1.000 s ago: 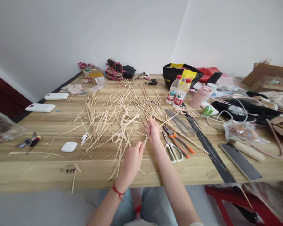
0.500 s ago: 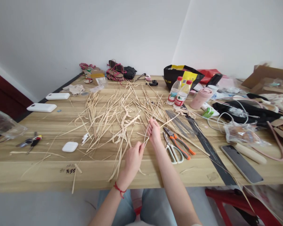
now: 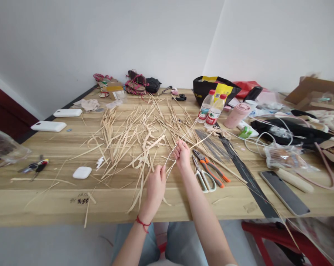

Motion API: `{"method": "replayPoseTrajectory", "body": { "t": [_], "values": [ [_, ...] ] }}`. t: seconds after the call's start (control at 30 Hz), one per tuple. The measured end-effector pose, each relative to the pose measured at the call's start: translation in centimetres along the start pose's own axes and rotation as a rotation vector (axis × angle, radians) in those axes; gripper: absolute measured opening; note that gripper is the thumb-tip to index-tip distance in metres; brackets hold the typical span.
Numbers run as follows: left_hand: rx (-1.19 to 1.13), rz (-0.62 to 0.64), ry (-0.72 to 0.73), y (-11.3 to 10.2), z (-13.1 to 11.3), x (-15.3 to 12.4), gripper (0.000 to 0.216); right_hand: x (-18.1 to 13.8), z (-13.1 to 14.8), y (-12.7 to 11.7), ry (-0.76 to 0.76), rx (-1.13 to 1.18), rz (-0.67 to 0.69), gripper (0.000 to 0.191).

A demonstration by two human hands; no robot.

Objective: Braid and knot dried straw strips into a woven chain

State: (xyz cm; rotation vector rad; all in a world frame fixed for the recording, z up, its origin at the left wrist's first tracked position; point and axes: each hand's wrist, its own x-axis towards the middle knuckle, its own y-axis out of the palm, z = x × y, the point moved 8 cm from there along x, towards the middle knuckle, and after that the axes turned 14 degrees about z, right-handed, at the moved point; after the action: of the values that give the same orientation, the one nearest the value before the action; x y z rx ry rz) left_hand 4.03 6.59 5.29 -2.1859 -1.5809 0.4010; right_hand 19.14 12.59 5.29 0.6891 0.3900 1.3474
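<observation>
Between my two hands runs a thin white wire [image 3: 169, 155], bent into a long narrow loop whose far end reaches toward the bottles. My left hand [image 3: 156, 181] is closed, pinching the near end of the wire. Farther forward, my right hand [image 3: 181, 153] closes its fingers on the wire's middle part. Dry straw-coloured strips [image 3: 119, 136] lie spread beneath and beyond both hands, with a braided piece [image 3: 147, 138] among them. Just right of my right forearm are scissors with pale green handles [image 3: 204, 179] and orange-handled pliers [image 3: 211, 168].
Two water bottles [image 3: 214, 112] and a pink cup [image 3: 237, 116] stand behind, near a black bag [image 3: 202, 90]. At right lie a phone [image 3: 284, 192] and a wrapped snack [image 3: 290, 156]. A white earbud case [image 3: 82, 172] and keys [image 3: 35, 167] are at left.
My left hand has shifted slightly left and away from my right hand. The wire loop has widened, and its far end now extends farther right.
</observation>
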Motion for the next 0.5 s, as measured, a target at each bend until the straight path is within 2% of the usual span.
{"method": "replayPoseTrajectory", "body": {
  "t": [0.13, 0.3, 0.5],
  "values": [
    [-0.026, 0.146, 0.042, 0.7, -0.3, 0.3, 0.011, 0.0, -0.1, -0.1, 0.008, 0.006, -0.013, 0.022],
    [-0.061, 0.232, 0.179, 0.6, -1.7, 0.9, 0.032, 0.0, -1.3, 0.2, 0.038, 0.013, 0.003, 0.024],
    [0.021, 0.311, 0.128, 1.6, -0.8, 1.1, 0.034, 0.1, -2.2, 0.5, 0.074, 0.005, 0.054, 0.023]
  ]
}}
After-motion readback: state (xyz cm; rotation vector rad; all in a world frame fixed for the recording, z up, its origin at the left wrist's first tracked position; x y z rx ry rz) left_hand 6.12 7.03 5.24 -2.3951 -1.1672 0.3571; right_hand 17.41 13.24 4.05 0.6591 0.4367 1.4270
